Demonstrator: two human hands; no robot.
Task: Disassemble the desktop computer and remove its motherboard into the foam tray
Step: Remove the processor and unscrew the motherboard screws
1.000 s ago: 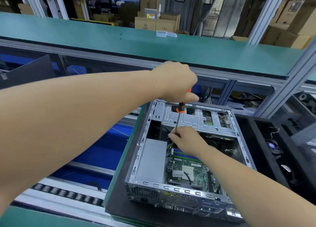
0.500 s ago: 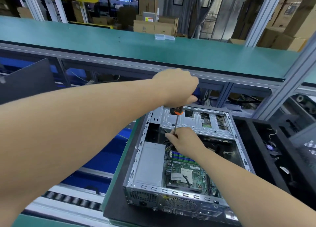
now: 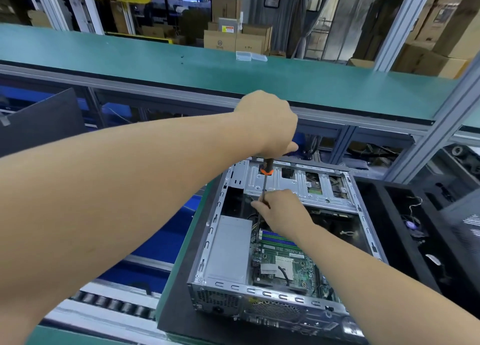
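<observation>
Open computer case (image 3: 283, 243) sits at the mat edge, foam tray (image 3: 405, 230) touching its right side. Left hand (image 3: 267, 123) fists the screwdriver (image 3: 265, 178) handle, raised since before; right hand (image 3: 281, 209) pinches the shaft, tip probably hidden. Motherboard (image 3: 283, 261) stays inside.
</observation>
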